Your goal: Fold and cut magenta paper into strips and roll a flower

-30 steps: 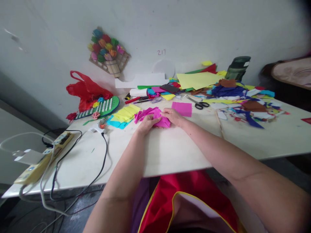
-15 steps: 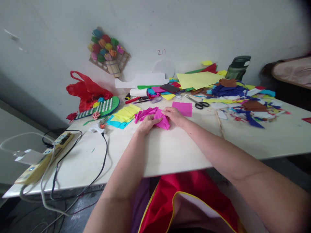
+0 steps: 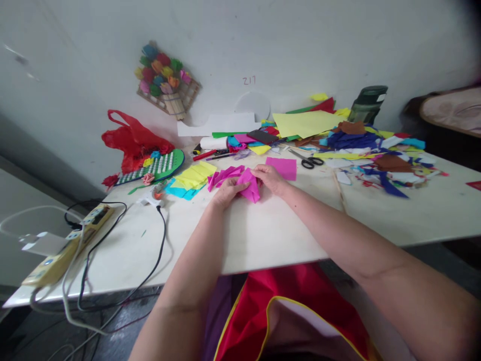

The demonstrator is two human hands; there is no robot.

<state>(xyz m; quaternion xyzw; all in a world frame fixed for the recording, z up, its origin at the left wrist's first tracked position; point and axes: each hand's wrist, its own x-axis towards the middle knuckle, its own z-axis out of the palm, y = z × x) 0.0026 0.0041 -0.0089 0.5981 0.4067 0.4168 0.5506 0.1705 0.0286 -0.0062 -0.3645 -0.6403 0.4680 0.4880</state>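
A: State of the hands?

B: The left hand (image 3: 228,192) and the right hand (image 3: 268,178) are close together, both gripping one piece of magenta paper (image 3: 250,187). The left thumb presses on its upper face; the right fingertips pinch its far right side.

A: Location of that piece?

B: Over the middle of the white table (image 3: 263,240), just right of some folded magenta pieces (image 3: 225,175) and to the near left of a flat magenta square (image 3: 284,169). Whether it touches the tabletop cannot be told.

A: Anything obscured?

B: The left fingers pass beneath the paper, out of sight. The left hand covers part of the folded pieces. Creases in the held piece are too blurred to trace.

A: Surroundings?

B: To the left, yellow sheets (image 3: 197,174) overlap blue sheets (image 3: 179,189). Farther right lie scissors (image 3: 307,161), their blade tips hard to separate from the scraps around them. Beyond, a dark flat object (image 3: 263,136) is unidentifiable. At far right, a padded item (image 3: 453,113) is cut off.
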